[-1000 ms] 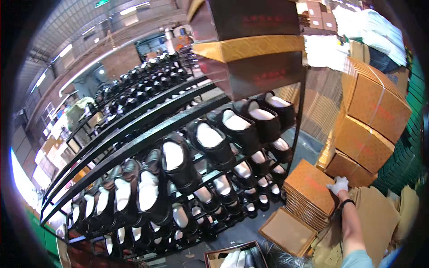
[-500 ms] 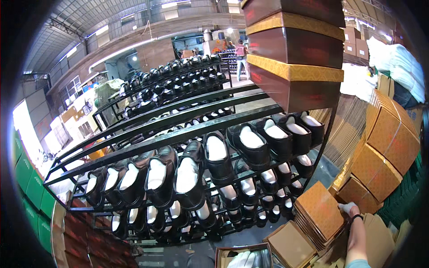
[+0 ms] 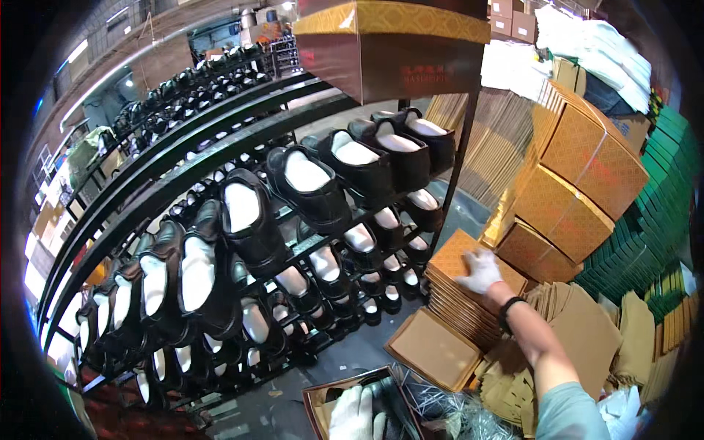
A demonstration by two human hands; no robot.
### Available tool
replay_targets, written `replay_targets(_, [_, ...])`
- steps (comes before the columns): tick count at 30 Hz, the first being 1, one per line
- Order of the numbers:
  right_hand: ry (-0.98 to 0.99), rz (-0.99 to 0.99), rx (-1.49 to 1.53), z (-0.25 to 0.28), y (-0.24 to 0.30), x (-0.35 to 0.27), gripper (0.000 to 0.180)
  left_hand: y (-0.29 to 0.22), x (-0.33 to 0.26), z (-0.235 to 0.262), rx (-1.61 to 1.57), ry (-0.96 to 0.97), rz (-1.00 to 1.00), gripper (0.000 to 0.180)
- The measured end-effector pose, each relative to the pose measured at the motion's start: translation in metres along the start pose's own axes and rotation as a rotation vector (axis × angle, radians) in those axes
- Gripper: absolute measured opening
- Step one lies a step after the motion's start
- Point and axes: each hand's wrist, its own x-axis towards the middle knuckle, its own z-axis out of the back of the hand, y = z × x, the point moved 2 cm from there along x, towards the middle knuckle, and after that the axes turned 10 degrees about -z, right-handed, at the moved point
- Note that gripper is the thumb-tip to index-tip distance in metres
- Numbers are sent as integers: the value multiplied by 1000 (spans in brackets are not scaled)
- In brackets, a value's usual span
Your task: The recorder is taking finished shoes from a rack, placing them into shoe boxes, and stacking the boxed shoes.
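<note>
My right hand (image 3: 480, 271), in a white glove with a dark band at the wrist, reaches over a stack of golden-orange patterned box lids (image 3: 460, 253). Its fingers are spread at the top lid and hold nothing that I can see. Low in the view, my left hand (image 3: 353, 414), also white-gloved, lies with fingers stretched out over an open shoebox (image 3: 315, 403). Black shoes (image 3: 396, 403) lie inside that box, partly covered by the hand. Beside the stack, a lid (image 3: 433, 348) rests with its plain brown inside facing up.
A black metal rack (image 3: 271, 121) with rows of black shoes (image 3: 304, 176) fills the left and middle. Brown boxes with gold lids (image 3: 425, 66) stand on it. To the right are tied golden bundles (image 3: 587, 150), green stacked cartons (image 3: 631, 227), cardboard pieces (image 3: 579, 315) and clear plastic wrap (image 3: 469, 411).
The view has swung right and down. My right hand has moved from the stack's right side onto its top, fingers now spread. My left hand now shows clearly over the shoebox.
</note>
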Motion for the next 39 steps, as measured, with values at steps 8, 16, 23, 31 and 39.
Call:
replay_targets(8, [307,230,-539,-47,98,63,50,0,-5,-12,-12,55,26,78])
replay_targets(16, [26,496,-427,42,72,39,48,15,-10,-3,0,42,129,69])
replay_targets(23, [-274,811,-157,214,54,-34,20,13,-10,4,-103,-98,17,70])
replay_targets(31, [-207,929,184,423,223,-255,45,-96,58,88,-335,-432,-268,110])
replay_targets(39, [-45,357,722,327,196,-319,95,-58,-50,129,-1192,-387,351,58])
